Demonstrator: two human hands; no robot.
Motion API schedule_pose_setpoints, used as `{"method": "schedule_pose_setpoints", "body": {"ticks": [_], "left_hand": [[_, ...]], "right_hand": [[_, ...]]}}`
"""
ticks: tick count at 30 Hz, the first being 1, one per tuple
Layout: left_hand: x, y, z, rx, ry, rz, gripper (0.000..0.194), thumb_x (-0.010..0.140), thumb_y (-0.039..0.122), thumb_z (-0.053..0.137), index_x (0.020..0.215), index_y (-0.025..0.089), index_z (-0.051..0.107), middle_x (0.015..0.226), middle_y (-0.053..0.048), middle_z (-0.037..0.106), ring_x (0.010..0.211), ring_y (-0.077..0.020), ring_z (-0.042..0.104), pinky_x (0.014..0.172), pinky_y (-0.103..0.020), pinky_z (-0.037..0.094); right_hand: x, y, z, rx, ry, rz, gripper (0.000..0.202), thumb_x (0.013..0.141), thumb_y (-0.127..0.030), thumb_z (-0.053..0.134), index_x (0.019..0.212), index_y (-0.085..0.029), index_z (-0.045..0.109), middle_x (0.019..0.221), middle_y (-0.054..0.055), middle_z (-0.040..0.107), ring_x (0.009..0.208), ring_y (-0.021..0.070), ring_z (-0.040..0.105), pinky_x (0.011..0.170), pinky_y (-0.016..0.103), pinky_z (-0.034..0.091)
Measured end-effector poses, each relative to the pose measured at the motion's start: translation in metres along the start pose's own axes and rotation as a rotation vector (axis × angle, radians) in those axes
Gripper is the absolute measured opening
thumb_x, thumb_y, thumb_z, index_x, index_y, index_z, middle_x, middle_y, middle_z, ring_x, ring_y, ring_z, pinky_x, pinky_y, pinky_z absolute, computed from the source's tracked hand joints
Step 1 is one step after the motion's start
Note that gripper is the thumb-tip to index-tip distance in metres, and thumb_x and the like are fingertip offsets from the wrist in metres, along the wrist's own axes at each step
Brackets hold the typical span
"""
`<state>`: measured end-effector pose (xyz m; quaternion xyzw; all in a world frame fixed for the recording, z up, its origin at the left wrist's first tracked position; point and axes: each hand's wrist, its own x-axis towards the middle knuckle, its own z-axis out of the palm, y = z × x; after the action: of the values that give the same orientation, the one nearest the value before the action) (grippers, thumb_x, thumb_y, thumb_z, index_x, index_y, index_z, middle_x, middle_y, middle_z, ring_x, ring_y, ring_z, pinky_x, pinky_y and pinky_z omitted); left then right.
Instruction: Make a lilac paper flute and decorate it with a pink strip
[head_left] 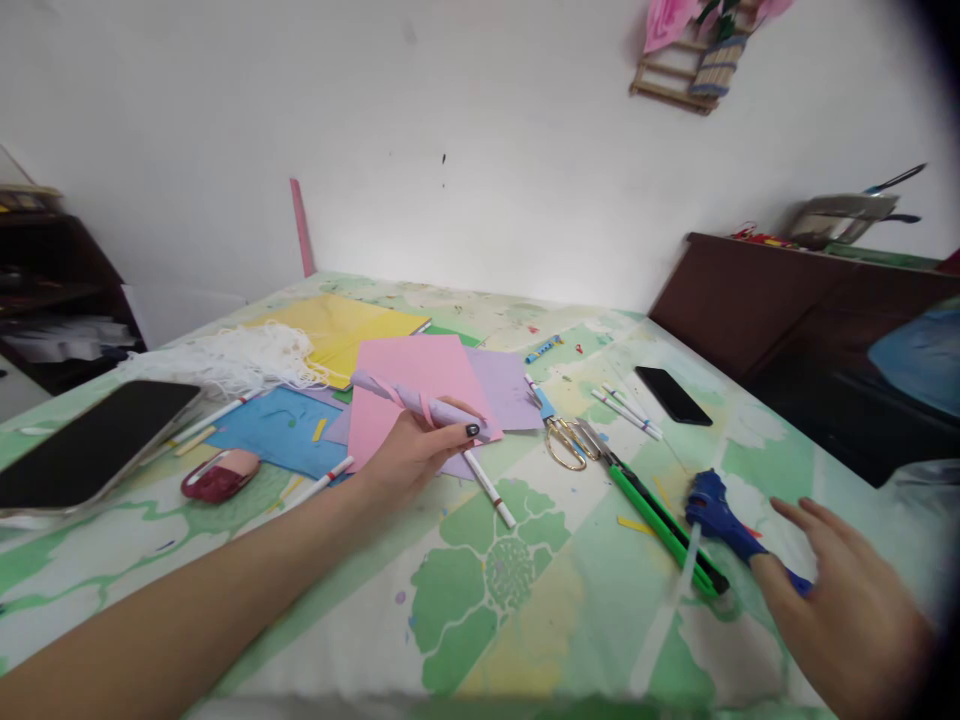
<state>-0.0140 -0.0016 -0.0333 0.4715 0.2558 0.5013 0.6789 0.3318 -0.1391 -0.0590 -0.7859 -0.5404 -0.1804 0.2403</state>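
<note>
My left hand (427,440) is closed round a rolled purple paper tube (420,402) with a pink strip wound on it. It hangs over a pink sheet (420,360) and a purple sheet (506,385). At the right, my right hand (840,590) is open, fingers apart, beside the handle of a blue glue gun (716,510). Its thumb overlaps the handle's end; whether they touch I cannot tell. A whitish glue stick (691,555) shows by the gun. Next to it lies a green box cutter (660,520), with gold-handled scissors (570,443) beyond.
White markers (489,488) and paper scraps are scattered about. Blue (281,432) and yellow sheets (360,330) lie at left near white yarn (240,355). A tablet-like black device (90,445), a maroon case (221,474) and a black phone (673,395) rest on the flowered tablecloth (510,620).
</note>
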Motion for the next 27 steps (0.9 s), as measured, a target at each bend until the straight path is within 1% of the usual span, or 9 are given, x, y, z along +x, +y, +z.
{"method": "schedule_pose_setpoints", "body": {"ticks": [3,6,8,11,13,15,18,23,27], "left_hand": [[0.000,0.002,0.001,0.048,-0.028,0.013,0.010,0.067,0.018,0.074,0.077,0.015,0.071,0.077,-0.004,0.065,0.076,-0.0132,0.060,0.069,-0.023,0.045],[-0.001,0.004,0.002,0.099,-0.074,0.038,0.010,0.068,0.018,0.073,0.077,0.015,0.072,0.076,-0.005,0.066,0.076,-0.0137,0.059,0.068,-0.023,0.044],[0.000,0.005,0.001,0.113,-0.080,0.046,0.009,0.068,0.018,0.072,0.077,0.016,0.072,0.076,-0.005,0.066,0.076,-0.0138,0.059,0.068,-0.023,0.043],[0.000,0.006,-0.001,0.130,-0.086,0.046,0.010,0.068,0.018,0.072,0.078,0.016,0.072,0.076,-0.005,0.066,0.075,-0.0141,0.059,0.067,-0.023,0.043],[0.001,0.006,-0.002,0.146,-0.096,0.045,0.010,0.069,0.019,0.072,0.079,0.016,0.072,0.076,-0.005,0.066,0.075,-0.0140,0.058,0.066,-0.023,0.043],[0.002,0.006,-0.003,0.163,-0.103,0.048,0.011,0.070,0.021,0.072,0.080,0.016,0.072,0.076,-0.005,0.066,0.074,-0.0131,0.057,0.066,-0.023,0.043],[0.002,0.005,-0.006,0.164,-0.116,0.059,0.010,0.071,0.020,0.071,0.080,0.016,0.072,0.077,-0.004,0.066,0.072,-0.0113,0.056,0.066,-0.021,0.042],[0.003,0.004,-0.009,0.143,-0.151,0.063,0.010,0.073,0.019,0.071,0.083,0.016,0.072,0.079,-0.004,0.066,0.073,-0.0104,0.056,0.066,-0.020,0.043],[0.003,0.004,-0.007,0.155,-0.156,0.072,0.010,0.073,0.020,0.070,0.082,0.016,0.073,0.076,-0.004,0.065,0.072,-0.0105,0.056,0.065,-0.020,0.043]], "right_hand": [[0.001,0.020,0.014,-0.085,-0.136,-0.042,0.051,0.076,-0.032,0.037,0.118,-0.009,0.056,0.127,0.027,0.053,0.117,0.0365,0.052,0.093,0.046,0.043],[0.006,0.021,0.019,-0.118,-0.245,-0.046,0.051,0.076,-0.031,0.038,0.117,-0.006,0.055,0.114,0.024,0.063,0.101,0.0352,0.062,0.082,0.046,0.048],[0.011,0.019,0.020,-0.121,-0.289,-0.072,0.045,0.075,-0.030,0.042,0.112,-0.010,0.058,0.101,0.020,0.068,0.088,0.0330,0.065,0.074,0.044,0.049],[0.018,0.019,0.019,-0.153,-0.300,-0.104,0.023,0.073,-0.027,0.045,0.087,-0.021,0.063,0.090,0.017,0.069,0.077,0.0293,0.065,0.067,0.040,0.046],[0.021,0.020,0.018,-0.191,-0.315,-0.092,0.015,0.074,-0.026,0.045,0.074,-0.023,0.060,0.085,0.017,0.069,0.075,0.0294,0.064,0.066,0.040,0.044],[0.022,0.021,0.018,-0.206,-0.367,-0.041,0.016,0.074,-0.029,0.046,0.074,-0.022,0.059,0.082,0.016,0.068,0.076,0.0317,0.063,0.066,0.040,0.043],[0.023,0.020,0.019,-0.163,-0.450,0.033,0.024,0.076,-0.036,0.044,0.081,-0.019,0.060,0.084,0.015,0.067,0.078,0.0332,0.063,0.063,0.039,0.043],[0.023,0.023,0.023,-0.070,-0.413,-0.049,0.038,0.083,-0.045,0.034,0.090,-0.016,0.059,0.096,0.016,0.062,0.087,0.0311,0.061,0.069,0.039,0.044],[0.019,0.038,0.020,0.014,-0.247,-0.031,0.046,0.083,-0.051,0.036,0.105,-0.014,0.054,0.103,0.019,0.058,0.091,0.0337,0.058,0.073,0.043,0.043]]}}
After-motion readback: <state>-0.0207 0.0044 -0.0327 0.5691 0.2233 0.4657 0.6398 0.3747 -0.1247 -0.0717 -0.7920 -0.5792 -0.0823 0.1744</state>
